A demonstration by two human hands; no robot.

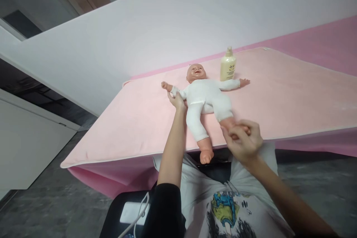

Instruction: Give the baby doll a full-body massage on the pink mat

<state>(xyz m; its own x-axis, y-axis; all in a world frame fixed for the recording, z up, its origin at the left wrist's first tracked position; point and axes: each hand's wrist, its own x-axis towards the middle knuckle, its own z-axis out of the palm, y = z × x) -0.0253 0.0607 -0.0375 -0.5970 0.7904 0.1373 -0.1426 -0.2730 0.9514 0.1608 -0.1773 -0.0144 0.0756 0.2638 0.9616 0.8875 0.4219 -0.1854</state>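
Note:
A baby doll [205, 93] with a white cloth body lies on its back on the pink tabletop cover [134, 126], its head toward the white partition. My left hand [177, 101] is closed around the doll's arm at the left, near its wrist. At the right, my right hand [245, 139] grips the doll's foot, fingers wrapped over the toes and thumb beneath. The doll's other foot hangs past the table's near edge. Just beyond the doll's outstretched arm at the right stands a cream-coloured pump bottle [228, 65], upright.
A white partition [178, 26] rises along the table's far side. Darker pink cloth [111, 176] hangs below the near edge. Beside my left elbow, a white device [134, 212] with a cable rests on a black surface. My lap is directly under the table edge.

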